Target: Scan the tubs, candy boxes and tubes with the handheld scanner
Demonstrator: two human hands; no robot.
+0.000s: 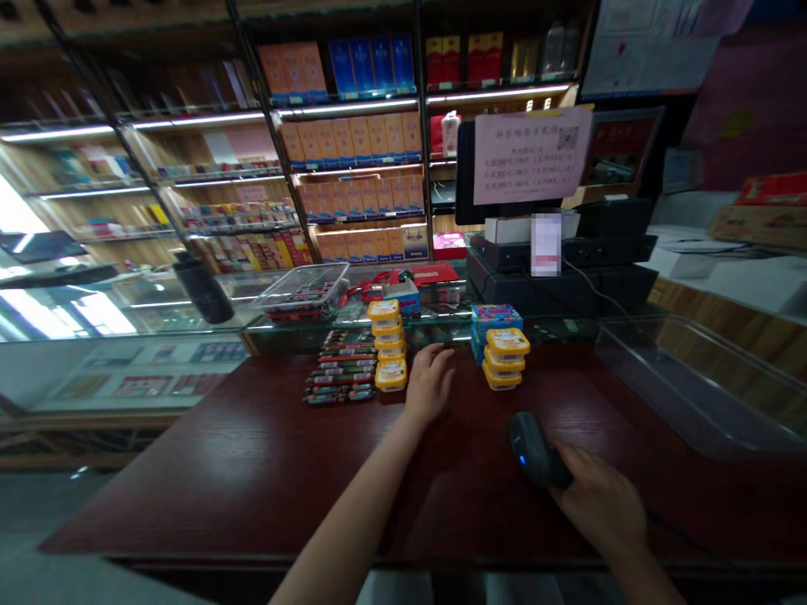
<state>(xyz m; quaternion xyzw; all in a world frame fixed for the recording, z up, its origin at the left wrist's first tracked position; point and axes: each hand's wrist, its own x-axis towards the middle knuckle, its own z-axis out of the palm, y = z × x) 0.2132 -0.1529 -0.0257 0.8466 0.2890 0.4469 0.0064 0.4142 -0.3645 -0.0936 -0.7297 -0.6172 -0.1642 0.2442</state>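
Note:
My right hand (596, 491) is closed round the handle of a dark barcode scanner (531, 445), which glows with a small blue light low over the counter. Fingers apart and nothing in them, my left hand (430, 385) is over the counter just right of several stacked yellow tubs (391, 375) with white labelled lids. Left of those tubs lie rows of dark, slim printed packets (340, 371). A second pile of yellow tubs (504, 360) stands between my hands, farther back, with blue patterned boxes (497, 318) behind it.
A dark red wooden counter (208, 454) spans the front. On the right sits a clear plastic bin (699, 395); at the back left, a clear tray (303, 290) of packets. A monitor (465, 172) bears a pink notice. Lit shelves of boxes (353, 139) stand behind.

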